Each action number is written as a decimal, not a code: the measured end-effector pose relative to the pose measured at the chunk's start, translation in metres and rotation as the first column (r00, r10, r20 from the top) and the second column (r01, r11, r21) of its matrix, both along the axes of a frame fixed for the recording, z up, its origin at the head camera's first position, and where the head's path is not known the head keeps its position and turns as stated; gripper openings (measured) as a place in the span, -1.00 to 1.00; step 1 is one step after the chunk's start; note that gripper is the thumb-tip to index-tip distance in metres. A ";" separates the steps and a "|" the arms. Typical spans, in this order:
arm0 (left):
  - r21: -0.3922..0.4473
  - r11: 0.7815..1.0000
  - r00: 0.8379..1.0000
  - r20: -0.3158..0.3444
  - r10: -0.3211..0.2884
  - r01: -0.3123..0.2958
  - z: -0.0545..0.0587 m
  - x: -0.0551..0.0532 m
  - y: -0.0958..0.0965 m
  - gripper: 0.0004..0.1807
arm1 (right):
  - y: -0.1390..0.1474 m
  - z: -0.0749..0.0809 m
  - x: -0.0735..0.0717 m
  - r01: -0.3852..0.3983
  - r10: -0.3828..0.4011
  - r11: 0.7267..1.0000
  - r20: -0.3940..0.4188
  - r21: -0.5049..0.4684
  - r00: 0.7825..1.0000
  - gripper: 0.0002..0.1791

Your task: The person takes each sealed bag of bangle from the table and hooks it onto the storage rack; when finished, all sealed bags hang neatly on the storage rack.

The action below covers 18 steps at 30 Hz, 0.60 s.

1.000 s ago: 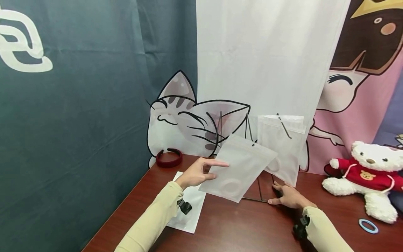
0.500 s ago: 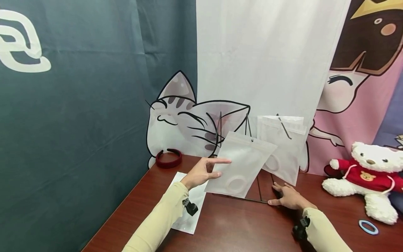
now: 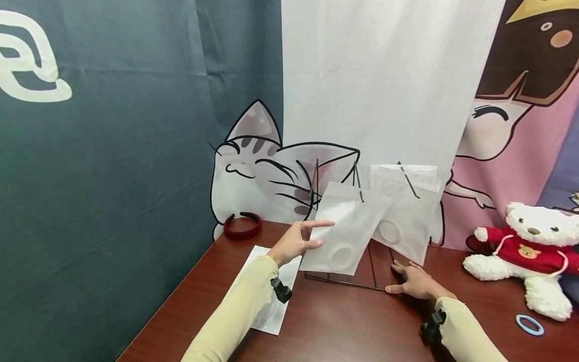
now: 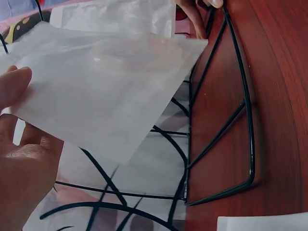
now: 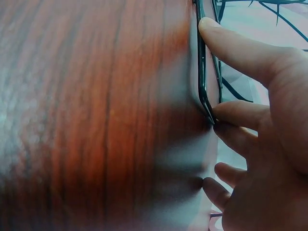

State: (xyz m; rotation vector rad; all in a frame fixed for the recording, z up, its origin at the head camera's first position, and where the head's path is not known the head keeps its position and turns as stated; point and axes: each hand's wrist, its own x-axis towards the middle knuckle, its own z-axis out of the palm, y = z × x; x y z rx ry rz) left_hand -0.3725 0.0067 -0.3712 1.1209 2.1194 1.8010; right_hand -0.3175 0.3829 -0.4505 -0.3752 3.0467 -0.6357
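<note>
A white translucent zip bag (image 3: 346, 226) with a ring shape showing inside hangs tilted from a hook of a black wire rack (image 3: 350, 284). My left hand (image 3: 294, 242) pinches its left edge, the index finger stretched over the front. In the left wrist view the bag (image 4: 110, 82) slants out from the rack, and some fingers are partly hidden at its edge. My right hand (image 3: 413, 280) holds the front corner of the rack's base; thumb and index finger touch the bar (image 5: 202, 62). Similar bags (image 3: 407, 216) hang overlapping on the right hook.
A flat white bag (image 3: 271, 309) lies on the wooden table (image 3: 334, 327), partly beneath my left forearm. A dark red headband (image 3: 243, 229) sits at the back left. To the right are a white teddy bear (image 3: 534, 251) in a red hoodie and a blue ring (image 3: 529, 325).
My left hand and the bag's lower part have moved slightly up and right. The bag's top has slid back along the hook, whose tip now shows in front. My right hand stays put.
</note>
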 end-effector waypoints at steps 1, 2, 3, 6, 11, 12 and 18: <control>0.010 1.000 1.000 0.010 0.003 -0.003 -0.001 -0.002 0.001 -0.41 | 0.000 0.000 0.000 0.005 -0.004 1.000 0.005 -0.008 1.000 0.04; 0.022 1.000 1.000 0.018 0.007 -0.008 -0.003 -0.004 0.003 -0.41 | -0.001 0.000 0.000 0.004 -0.004 1.000 0.004 -0.005 1.000 0.04; 0.037 0.999 1.000 0.025 0.008 -0.009 -0.004 -0.007 0.006 -0.41 | -0.001 0.000 0.000 0.011 -0.011 1.000 0.010 -0.006 1.000 0.03; 0.068 0.998 0.999 0.036 0.018 -0.020 -0.005 -0.015 0.015 -0.41 | -0.001 0.002 0.001 0.019 -0.019 1.000 0.016 0.006 1.000 0.01; 0.044 0.997 0.998 0.011 0.069 -0.069 -0.004 -0.025 0.027 -0.42 | 0.005 -0.007 -0.003 0.012 -0.012 1.000 0.001 -0.017 1.000 0.04; 0.042 0.996 0.997 0.006 0.077 -0.077 -0.004 -0.027 0.029 -0.42 | 0.006 -0.008 -0.004 0.005 -0.005 1.000 -0.004 -0.019 1.000 0.06; 0.094 0.991 0.996 0.016 0.091 -0.092 0.001 -0.040 0.038 -0.41 | 0.001 -0.003 -0.002 0.006 -0.006 1.000 0.011 -0.027 1.000 0.06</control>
